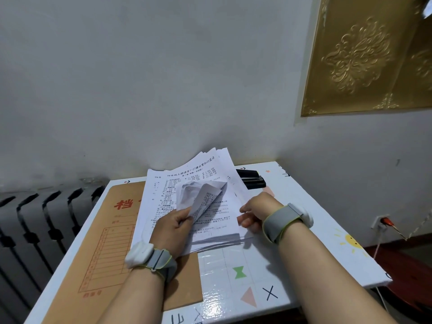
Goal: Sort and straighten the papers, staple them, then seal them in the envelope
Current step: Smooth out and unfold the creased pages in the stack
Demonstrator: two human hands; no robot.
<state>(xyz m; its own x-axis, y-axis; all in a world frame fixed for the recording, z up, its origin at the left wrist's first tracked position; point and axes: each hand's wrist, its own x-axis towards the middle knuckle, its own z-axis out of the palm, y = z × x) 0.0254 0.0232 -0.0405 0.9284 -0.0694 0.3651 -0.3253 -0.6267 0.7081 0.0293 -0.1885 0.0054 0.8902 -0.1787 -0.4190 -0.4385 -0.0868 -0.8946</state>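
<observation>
White table [315, 202] with coloured stickers, pushed into a room corner. Grey-white plaster wall [117, 90] behind and right of table, scuffed near the tabletop. Dark radiator [35, 218] left of table, against the wall. Gold embossed panel [362, 54] high above the table's right side. Wall socket [379, 222] low, right of table, orange plug [387, 222] in it; white cable [376, 249] hangs below. Dark red-brown floor [409, 265] right of table. Light flat and dim.

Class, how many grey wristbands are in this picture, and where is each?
2. The left wristband is on the left wrist, over the brown envelope; the right wristband is on the right wrist, beside the paper stack. None seems hidden.
</observation>
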